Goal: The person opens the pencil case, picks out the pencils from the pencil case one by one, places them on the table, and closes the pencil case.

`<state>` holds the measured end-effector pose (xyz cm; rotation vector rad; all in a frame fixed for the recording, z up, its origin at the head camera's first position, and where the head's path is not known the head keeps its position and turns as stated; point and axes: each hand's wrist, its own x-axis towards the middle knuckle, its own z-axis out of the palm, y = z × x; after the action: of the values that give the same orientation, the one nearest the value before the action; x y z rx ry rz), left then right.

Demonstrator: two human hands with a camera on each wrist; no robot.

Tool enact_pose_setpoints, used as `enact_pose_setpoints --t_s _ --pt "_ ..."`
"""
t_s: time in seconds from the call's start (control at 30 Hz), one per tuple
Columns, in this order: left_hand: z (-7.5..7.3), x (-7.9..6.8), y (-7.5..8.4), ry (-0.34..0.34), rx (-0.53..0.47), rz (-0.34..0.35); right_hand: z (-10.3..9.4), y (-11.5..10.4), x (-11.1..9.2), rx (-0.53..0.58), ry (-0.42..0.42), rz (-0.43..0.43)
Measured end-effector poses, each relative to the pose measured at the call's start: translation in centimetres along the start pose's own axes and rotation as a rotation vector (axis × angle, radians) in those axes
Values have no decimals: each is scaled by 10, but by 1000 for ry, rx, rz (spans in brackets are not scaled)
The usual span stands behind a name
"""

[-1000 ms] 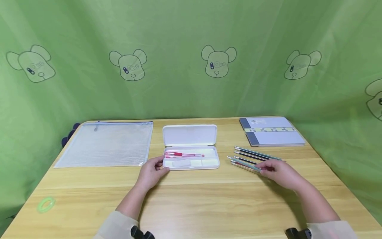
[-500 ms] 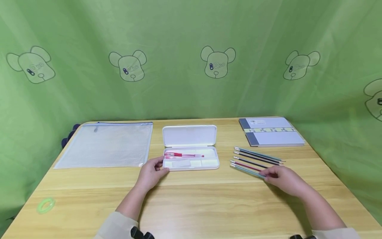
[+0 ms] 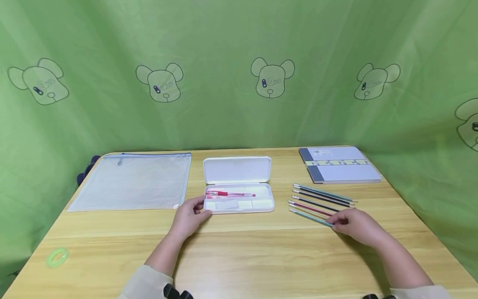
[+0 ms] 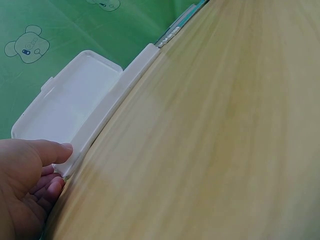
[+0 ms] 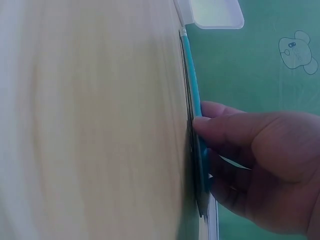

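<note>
A white pencil case [image 3: 239, 211] stands with its lid up in the middle of the table; a red pen [image 3: 228, 194] and a whitish block [image 3: 227, 204] lie inside. My left hand [image 3: 186, 218] holds the case at its left front corner, thumb along the front wall [image 4: 107, 112] in the left wrist view. To the right, several pencils [image 3: 317, 202] lie fanned out, their capped ends toward the case. My right hand [image 3: 356, 226] pinches the nearest one, a teal pencil [image 3: 309, 216], close to its right end. In the right wrist view, thumb and fingers meet around that teal pencil [image 5: 190, 67].
A clear mesh zip pouch [image 3: 130, 182] lies at the back left, and a light purple notebook [image 3: 343, 172] with a patterned band at the back right. A green ring [image 3: 57, 257] is near the left edge. A green curtain [image 3: 220, 116] hangs behind the table.
My right hand has drawn slightly right and toward me, and the pencils beneath it are now spread apart, with the teal one separated from the red one. My left hand has stayed still.
</note>
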<state>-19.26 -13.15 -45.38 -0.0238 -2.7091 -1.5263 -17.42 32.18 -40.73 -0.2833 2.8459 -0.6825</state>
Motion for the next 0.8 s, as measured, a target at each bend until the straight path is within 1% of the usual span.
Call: enact_pose_setpoints --t_s 0.3,0.43,0.6,0.8 --pt "0 0 -1 2 3 4 0 -1 1 3 -2 1" --pt "0 -1 -1 2 5 0 -1 -3 0 5 9 -4" --pt "-1 -1 0 0 10 1 -2 -10 5 28 49 -29" --pt "-1 -1 1 1 5 5 1 -26 24 82 122 -55"
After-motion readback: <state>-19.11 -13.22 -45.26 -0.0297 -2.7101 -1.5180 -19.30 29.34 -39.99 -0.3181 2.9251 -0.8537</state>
